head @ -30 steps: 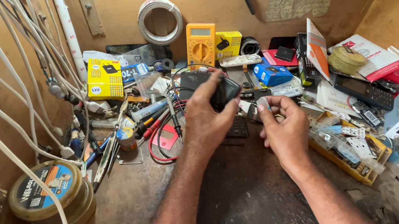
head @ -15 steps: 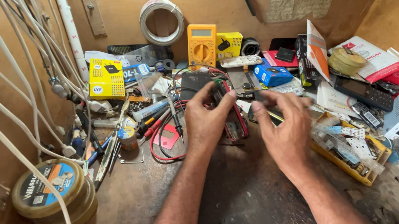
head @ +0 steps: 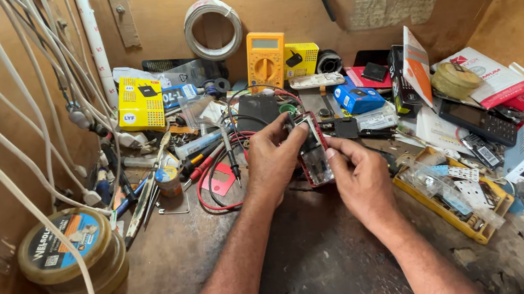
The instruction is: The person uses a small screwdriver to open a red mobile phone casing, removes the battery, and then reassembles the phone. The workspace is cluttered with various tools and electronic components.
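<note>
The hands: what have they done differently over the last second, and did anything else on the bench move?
A second ago the left hand held a dark flat piece and the right hand hovered apart. Since then the hands have closed together, and both now grip a small red-edged device between them. The yellow meter, the tins and the yellow tray stayed put.

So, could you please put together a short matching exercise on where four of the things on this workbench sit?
Things:
1. multimeter
2. wire coil
3. round tin
4. small red-framed device

Places:
A. far left of the bench
B. between the left hand and right hand
C. hanging on the back wall
D. leaning at the back, centre

Pairs: 1-D, 2-C, 3-A, 4-B
</note>
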